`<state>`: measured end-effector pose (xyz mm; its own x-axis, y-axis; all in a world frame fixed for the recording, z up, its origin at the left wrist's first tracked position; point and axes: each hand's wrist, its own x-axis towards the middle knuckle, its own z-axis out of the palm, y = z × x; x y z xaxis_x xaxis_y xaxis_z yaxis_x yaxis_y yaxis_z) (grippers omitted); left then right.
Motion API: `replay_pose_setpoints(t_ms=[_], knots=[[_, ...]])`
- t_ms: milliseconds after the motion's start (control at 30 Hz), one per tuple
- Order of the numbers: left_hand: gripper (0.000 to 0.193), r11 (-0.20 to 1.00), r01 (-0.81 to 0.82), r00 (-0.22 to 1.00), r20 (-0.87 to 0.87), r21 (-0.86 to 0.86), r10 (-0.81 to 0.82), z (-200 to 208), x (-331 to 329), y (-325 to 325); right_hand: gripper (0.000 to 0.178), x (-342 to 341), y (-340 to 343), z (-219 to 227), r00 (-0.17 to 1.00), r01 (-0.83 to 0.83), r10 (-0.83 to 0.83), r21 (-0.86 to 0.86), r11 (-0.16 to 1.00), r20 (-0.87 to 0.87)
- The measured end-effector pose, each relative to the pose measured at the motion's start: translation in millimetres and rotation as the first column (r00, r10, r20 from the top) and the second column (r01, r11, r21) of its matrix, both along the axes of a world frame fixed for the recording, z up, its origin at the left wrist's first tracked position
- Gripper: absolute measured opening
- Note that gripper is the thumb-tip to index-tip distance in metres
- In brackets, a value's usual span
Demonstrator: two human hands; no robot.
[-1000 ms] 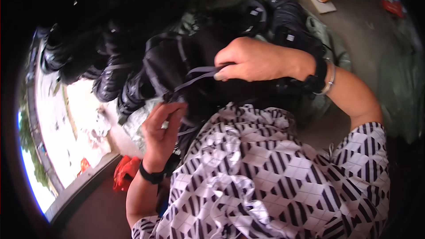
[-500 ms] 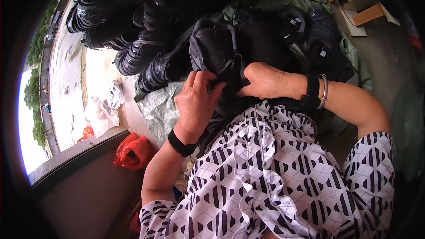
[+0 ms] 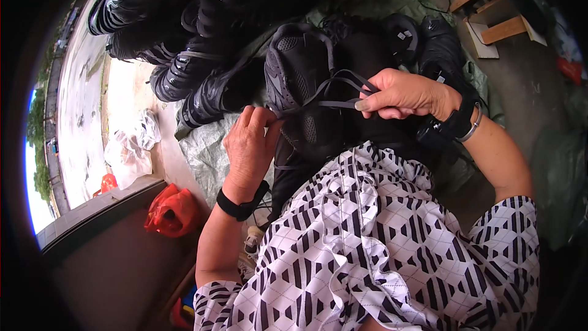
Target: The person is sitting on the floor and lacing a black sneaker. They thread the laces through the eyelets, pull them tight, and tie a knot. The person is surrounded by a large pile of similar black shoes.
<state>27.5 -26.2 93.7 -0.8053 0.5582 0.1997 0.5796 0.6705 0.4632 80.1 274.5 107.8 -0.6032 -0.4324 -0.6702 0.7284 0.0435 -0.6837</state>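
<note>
The person's left hand (image 3: 250,147) grips the near edge of a black mesh sports shoe (image 3: 303,95), fingers curled onto its side; the right hand (image 3: 404,93) pinches a grey flat shoelace (image 3: 343,95) between thumb and fingertips. The shoe sits between the two hands, resting against the person's lap in a black-and-white patterned garment (image 3: 380,251).

Room is tight — beyond the left hand's fingers lies a heap of black shoes (image 3: 184,55), and more dark shoes (image 3: 429,43) crowd just past the right hand. The only open space is to the left of the left hand, where a grey-green tarpaulin (image 3: 205,147) shows bare, with a red plastic bag (image 3: 171,211) near that wrist.

The shoe's long axis runs away from the body, one end pointing up and slightly left, its upper facing the camera; which end that is cannot be told. The lace stretches sideways from the shoe toward the right hand.

Half a second ago both hands met close together on the shoe — now the right hand has drawn off to the right, pulling the lace taut, while the left has slid down to the shoe's edge.
</note>
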Motion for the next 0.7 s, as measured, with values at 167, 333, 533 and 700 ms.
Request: replay_pose_setpoints(t_ms=[167, 333, 533, 700], knots=[[0.024, 0.926, 0.239, 0.97, -0.027, 0.292, -0.242, 3, 29, 11, 0.023, -18, 9, 26, 0.955, 0.044, 0.024, 0.222, 0.974, -0.295], [0.018, 0.869, 0.445, 0.892, -0.028, 0.217, -0.451, -12, 33, 27, 0.033, -56, 18, 31, 0.946, -0.113, 0.104, -0.013, 0.993, -0.306], [0.016, 0.875, 0.419, 0.892, 0.069, 0.242, -0.446, -17, 30, 28, 0.027, -116, -2, 47, 0.823, 0.457, -0.51, -0.241, 0.856, -0.249], [0.017, 0.868, 0.429, 0.885, 0.078, 0.25, -0.46, -23, 31, 29, 0.022, -137, 50, 80, 0.497, 0.506, -0.762, -0.575, 0.643, -0.414]])
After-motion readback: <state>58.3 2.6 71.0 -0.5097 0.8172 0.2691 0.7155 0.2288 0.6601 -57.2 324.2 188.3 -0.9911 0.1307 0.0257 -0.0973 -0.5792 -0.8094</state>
